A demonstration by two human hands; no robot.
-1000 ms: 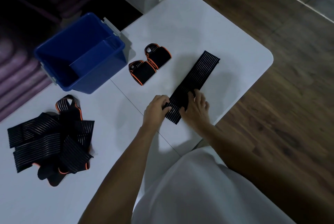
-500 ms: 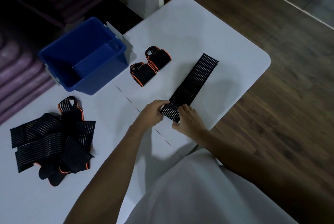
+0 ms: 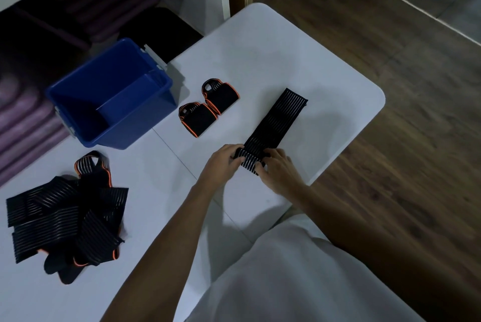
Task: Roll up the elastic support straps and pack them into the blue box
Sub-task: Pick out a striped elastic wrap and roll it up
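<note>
A black striped elastic strap (image 3: 277, 121) lies stretched out on the white table (image 3: 273, 61), running away from me to the upper right. Its near end is folded over into a small roll. My left hand (image 3: 221, 163) pinches the left side of that roll and my right hand (image 3: 277, 169) pinches the right side. Two rolled straps with orange edging (image 3: 208, 107) sit side by side beyond my hands. The blue box (image 3: 112, 98) stands open at the back left, and nothing shows inside it.
A heap of several loose black straps (image 3: 65, 212) with orange trim lies at the left of the table. The table's right edge drops to a wooden floor (image 3: 390, 87). Dark purple mats (image 3: 23, 118) lie behind the box.
Both hands have gathered the strap's near end and turned it over into the start of a roll. The camera view has shifted slightly.
</note>
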